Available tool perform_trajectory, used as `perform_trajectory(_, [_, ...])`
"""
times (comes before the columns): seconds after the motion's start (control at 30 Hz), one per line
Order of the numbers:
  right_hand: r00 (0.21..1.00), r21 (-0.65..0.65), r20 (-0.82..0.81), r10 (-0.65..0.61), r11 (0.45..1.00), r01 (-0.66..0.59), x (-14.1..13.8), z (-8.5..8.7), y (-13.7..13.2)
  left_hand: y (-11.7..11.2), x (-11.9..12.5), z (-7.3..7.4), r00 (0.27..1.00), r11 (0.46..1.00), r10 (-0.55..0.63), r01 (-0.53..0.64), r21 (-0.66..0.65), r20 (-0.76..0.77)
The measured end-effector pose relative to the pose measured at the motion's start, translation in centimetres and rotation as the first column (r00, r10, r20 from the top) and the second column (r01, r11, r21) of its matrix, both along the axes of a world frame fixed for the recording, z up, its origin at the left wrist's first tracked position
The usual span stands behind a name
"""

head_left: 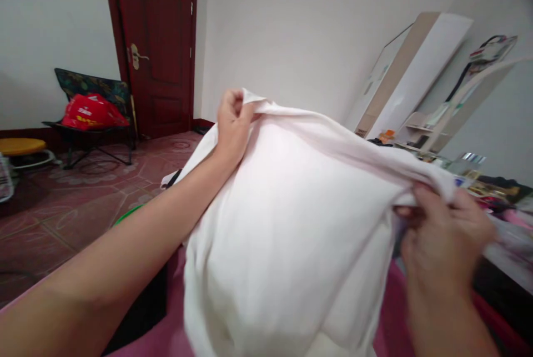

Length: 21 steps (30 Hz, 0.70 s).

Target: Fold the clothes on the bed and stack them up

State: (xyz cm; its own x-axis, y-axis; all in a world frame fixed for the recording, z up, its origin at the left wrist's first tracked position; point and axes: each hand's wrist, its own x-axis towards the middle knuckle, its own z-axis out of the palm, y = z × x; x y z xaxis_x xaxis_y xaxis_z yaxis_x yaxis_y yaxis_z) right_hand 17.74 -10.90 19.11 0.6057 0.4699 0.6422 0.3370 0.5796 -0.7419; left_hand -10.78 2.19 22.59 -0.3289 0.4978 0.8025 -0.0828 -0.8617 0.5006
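Note:
A large piece of white cloth (300, 224), which looks like a garment, hangs spread out between my two hands. My left hand (235, 124) pinches its upper left corner, with a small tip of fabric sticking up past the fingers. Lower and to the right, my right hand (443, 229) grips the other end of the top edge and is slightly blurred. Between them the top edge slopes down to the right and is folded over in a loose roll. Below, the fabric drapes in soft folds over a pink surface (393, 312).
A folding chair (91, 76) holding a red bag (94, 111) stands at left by a dark red door (156, 40). Near it is a yellow-topped stool (20, 146). On the right are a tall white appliance (428, 63), a mirror (470, 101) and a cluttered tabletop.

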Motion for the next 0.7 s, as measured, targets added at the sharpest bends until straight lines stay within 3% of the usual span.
perform_trajectory(0.07, [0.995,-0.208,0.092,0.039,0.978,-0.019,1.0,-2.2,2.0,3.9,0.8,-2.2,0.916,0.955,0.025,-0.14,-0.262,-0.4])
perform_trajectory(0.13, [0.985,-0.467,0.129,0.11,0.884,-0.038,2.1,-5.6,3.0,5.3,1.0,-5.6,0.819,0.92,-0.048,-0.187,-0.345,-0.572])
perform_trajectory(0.17, [0.979,-0.533,0.144,0.144,0.845,-0.045,2.6,-7.7,2.8,5.1,0.9,-7.6,0.721,0.913,-0.082,-0.223,-0.342,-0.688])
perform_trajectory(0.23, [0.943,-0.61,0.213,0.255,0.789,-0.076,3.4,-11.9,1.3,3.5,0.0,-11.6,0.495,0.935,-0.134,-0.223,-0.275,-0.858])
perform_trajectory(0.3, [0.861,-0.721,0.311,0.403,0.69,-0.062,3.8,-15.5,-1.5,0.6,-1.5,-15.0,0.348,0.947,-0.179,-0.193,-0.257,-0.92])
perform_trajectory(0.37, [0.77,-0.771,0.372,0.519,0.635,-0.055,4.1,-17.7,-4.6,-2.9,-3.3,-17.2,0.226,0.939,-0.271,-0.151,-0.308,-0.936])
perform_trajectory(0.43, [0.663,-0.811,0.412,0.625,0.584,-0.047,4.5,-18.6,-7.2,-6.7,-5.0,-18.0,0.118,0.926,-0.36,-0.074,-0.369,-0.926])
perform_trajectory(0.5, [0.588,-0.845,0.434,0.682,0.535,0.003,5.4,-18.5,-9.1,-10.4,-6.5,-17.6,0.024,0.9,-0.436,0.006,-0.436,-0.9])
perform_trajectory(0.63, [0.605,-0.857,0.491,0.627,0.473,0.204,7.8,-18.2,-10.3,-15.7,-7.9,-16.4,-0.142,0.842,-0.495,0.167,-0.514,-0.857])
perform_trajectory(0.7, [0.615,-0.847,0.52,0.592,0.447,0.287,8.6,-18.5,-10.0,-17.2,-7.6,-16.6,-0.185,0.858,-0.439,0.205,-0.472,-0.879])
